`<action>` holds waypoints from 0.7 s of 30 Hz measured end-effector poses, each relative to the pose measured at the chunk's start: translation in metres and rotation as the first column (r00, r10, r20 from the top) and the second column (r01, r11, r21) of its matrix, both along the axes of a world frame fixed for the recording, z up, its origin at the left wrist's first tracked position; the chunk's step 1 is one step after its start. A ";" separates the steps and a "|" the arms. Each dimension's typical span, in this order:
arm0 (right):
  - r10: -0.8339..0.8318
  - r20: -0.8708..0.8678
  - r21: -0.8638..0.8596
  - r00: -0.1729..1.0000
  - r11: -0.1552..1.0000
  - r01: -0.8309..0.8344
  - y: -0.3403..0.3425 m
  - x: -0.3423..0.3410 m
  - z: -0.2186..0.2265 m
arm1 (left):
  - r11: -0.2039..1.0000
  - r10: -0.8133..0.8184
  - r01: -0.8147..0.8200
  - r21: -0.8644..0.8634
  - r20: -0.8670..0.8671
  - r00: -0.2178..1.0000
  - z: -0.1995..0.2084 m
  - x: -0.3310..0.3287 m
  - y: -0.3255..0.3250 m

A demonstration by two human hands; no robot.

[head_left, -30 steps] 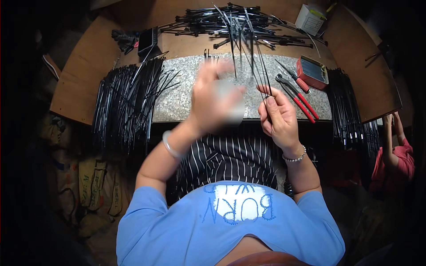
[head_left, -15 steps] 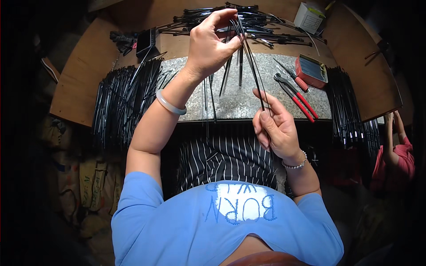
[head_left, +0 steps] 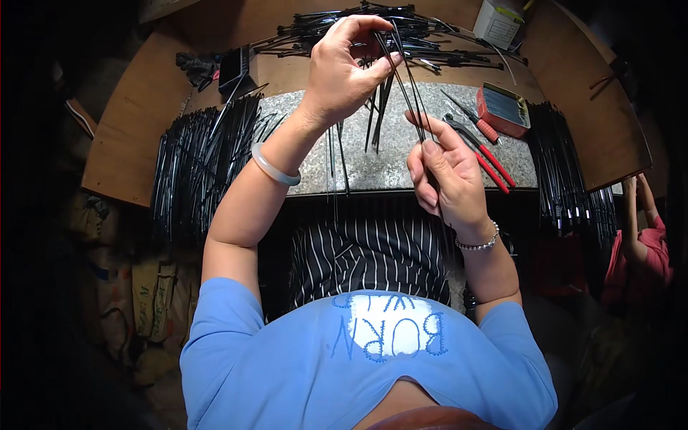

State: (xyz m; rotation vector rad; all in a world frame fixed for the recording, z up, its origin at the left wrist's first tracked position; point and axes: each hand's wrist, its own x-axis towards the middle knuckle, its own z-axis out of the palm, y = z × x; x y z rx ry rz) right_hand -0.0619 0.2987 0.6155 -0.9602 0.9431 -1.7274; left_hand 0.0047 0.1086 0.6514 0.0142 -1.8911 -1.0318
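Several thin black rods (head_left: 410, 86) slant between my two hands above the grey speckled slab. My left hand (head_left: 340, 79) is raised near the back, closed with thumb and fingertips on their upper ends. Lower down and to the right, my right hand (head_left: 451, 175) pinches the same rods between thumb and fingers, its index finger stretched alongside them. More black rods (head_left: 378, 118) hang behind my left fingers; whether that hand holds them too, I cannot make out. Red-handled pliers (head_left: 496, 170) lie just right of my right hand.
Black rods hang in thick bundles over the left (head_left: 190, 168) and right (head_left: 557, 168) table ends; a pile (head_left: 322, 34) lies behind. A red tin (head_left: 504, 123) and a pointed red-handled tool (head_left: 487, 130) sit at right. Wooden panels (head_left: 136, 129) flank the table. Another person's pink sleeve (head_left: 648, 254) shows at right.
My right hand has slid up along the rods, closer to my left hand. The rods hanging behind have shifted a little. My left hand has barely moved.
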 end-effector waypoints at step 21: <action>0.016 -0.066 0.003 0.998 1.000 -0.016 -0.003 -0.007 0.006 | 0.996 0.019 -0.013 -0.093 0.057 0.998 0.002 -0.001 0.010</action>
